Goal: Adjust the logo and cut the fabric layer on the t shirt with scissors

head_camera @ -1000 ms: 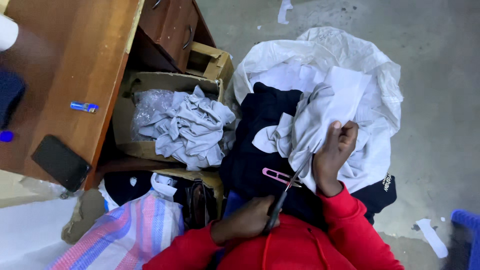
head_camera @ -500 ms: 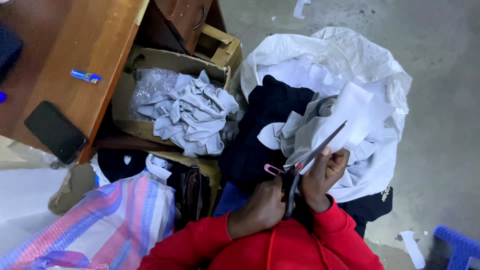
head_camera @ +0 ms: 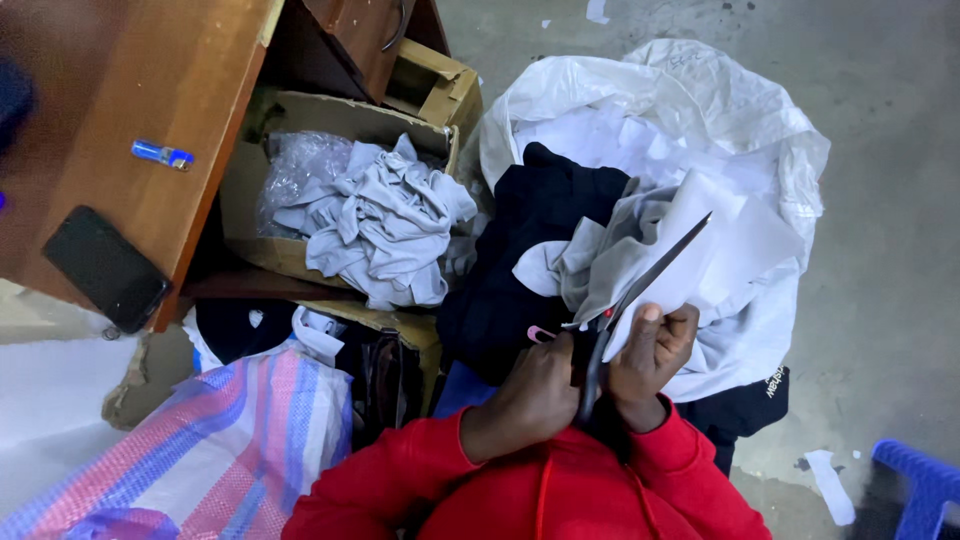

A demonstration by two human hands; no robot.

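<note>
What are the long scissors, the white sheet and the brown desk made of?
The long scissors look like dark metal blades with pink plastic handles. The white sheet, pinched by the right hand, seems to be stiff paper or thin fabric lining; it keeps flat, sharp edges. The brown desk looks like smooth wood or wood-look board, with grain showing.

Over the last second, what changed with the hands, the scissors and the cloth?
The scissors swung up from pointing low beside the wrist to point up and right, blades open across the white sheet. The left hand closed on their handles; the right hand slid from higher on the cloth down to pinch the sheet's lower edge. The cardboard box of grey rags and the phone lie as before.
</note>
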